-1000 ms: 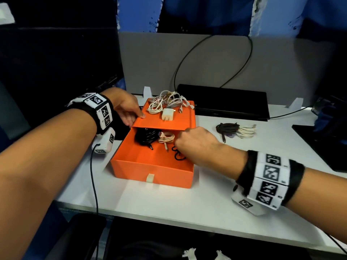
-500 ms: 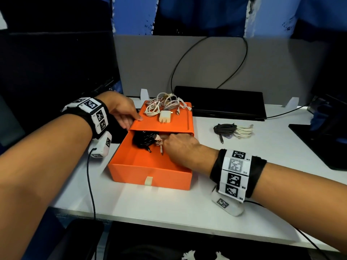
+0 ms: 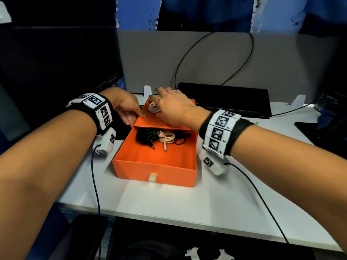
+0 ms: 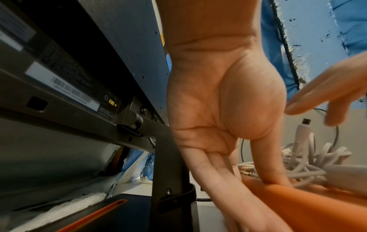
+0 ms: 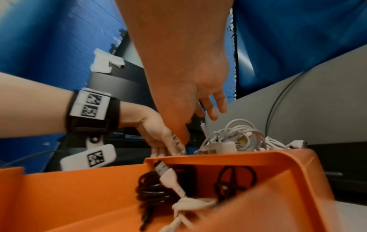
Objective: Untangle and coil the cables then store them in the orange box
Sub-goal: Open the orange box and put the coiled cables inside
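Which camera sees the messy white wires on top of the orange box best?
The right wrist view: the white wires pile openly on the orange box, with a white charger block. The left wrist view shows them partly, blurred, behind the left hand. In the head view the right hand covers most.

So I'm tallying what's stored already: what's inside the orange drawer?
In the orange drawer: a black cable coil, a beige cable and a thin black cable. The sleeve covers the back, so anything there is hidden.
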The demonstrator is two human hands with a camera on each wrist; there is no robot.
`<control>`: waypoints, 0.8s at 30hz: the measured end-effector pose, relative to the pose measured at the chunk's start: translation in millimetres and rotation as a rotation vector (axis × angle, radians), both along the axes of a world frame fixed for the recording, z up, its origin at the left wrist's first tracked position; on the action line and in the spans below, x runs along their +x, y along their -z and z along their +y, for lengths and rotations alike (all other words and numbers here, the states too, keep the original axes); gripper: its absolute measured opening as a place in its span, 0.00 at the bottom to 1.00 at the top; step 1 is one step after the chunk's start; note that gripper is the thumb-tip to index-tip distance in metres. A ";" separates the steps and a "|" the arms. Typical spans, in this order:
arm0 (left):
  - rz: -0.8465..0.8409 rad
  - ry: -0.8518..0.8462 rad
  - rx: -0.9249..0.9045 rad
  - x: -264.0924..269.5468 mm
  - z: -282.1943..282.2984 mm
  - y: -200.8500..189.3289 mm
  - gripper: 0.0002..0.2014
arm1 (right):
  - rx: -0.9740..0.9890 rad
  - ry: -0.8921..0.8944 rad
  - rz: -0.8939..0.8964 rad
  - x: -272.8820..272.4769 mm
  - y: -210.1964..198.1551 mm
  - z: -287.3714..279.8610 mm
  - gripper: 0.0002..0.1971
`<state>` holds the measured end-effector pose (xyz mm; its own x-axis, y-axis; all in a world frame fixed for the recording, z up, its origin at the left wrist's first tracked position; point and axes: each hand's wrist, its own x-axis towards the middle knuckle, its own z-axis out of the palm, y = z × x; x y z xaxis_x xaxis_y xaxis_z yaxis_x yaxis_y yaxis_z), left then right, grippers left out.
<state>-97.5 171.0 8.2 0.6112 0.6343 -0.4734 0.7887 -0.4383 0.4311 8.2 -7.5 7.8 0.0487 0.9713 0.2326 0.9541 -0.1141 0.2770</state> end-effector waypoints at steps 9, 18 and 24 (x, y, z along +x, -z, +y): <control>0.004 -0.008 -0.005 -0.6 -0.8 -1.8 0.17 | -0.088 0.052 -0.075 17.1 3.5 28.4 0.22; 0.027 -0.009 -0.004 -0.4 -3.4 -3.1 0.15 | -0.006 -0.059 0.149 21.9 2.4 24.4 0.10; 0.022 -0.009 0.002 -0.9 -3.8 -3.4 0.15 | 0.281 -0.138 0.866 40.0 -17.2 9.6 0.05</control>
